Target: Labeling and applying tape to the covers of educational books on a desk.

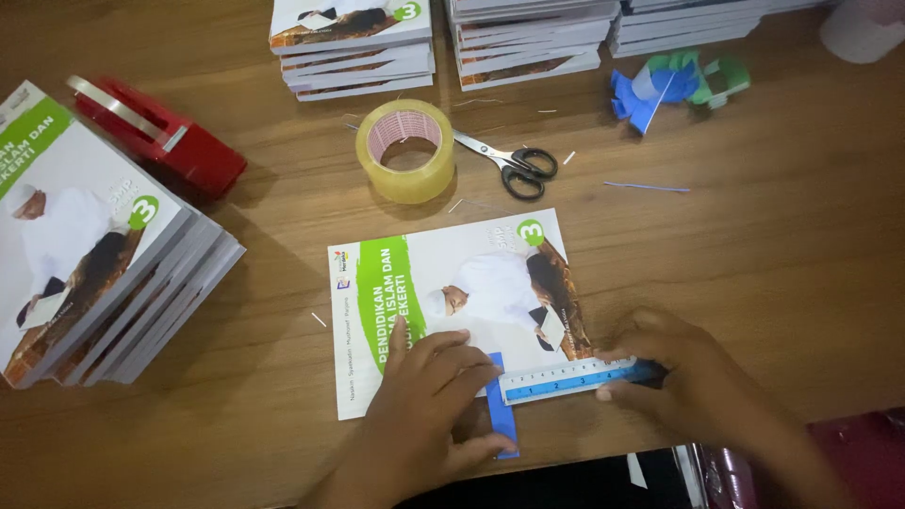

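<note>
A thin white-and-green book [452, 283] lies flat on the wooden table [754, 254] in front of me. My left hand [429, 401] presses flat on its lower part, fingers spread, next to a blue strip [502, 415] stuck along the book's lower edge. My right hand [693, 382] pinches the right end of a clear blue ruler [566, 380] that lies across the book's lower right corner and touches the strip.
A roll of clear tape [406, 151] and scissors [509, 162] lie beyond the book. A red tape dispenser [160, 137] sits at left beside a slanted stack of books [104, 254]. More book stacks [353, 47] line the far edge. Blue and green scraps [674, 85] lie far right.
</note>
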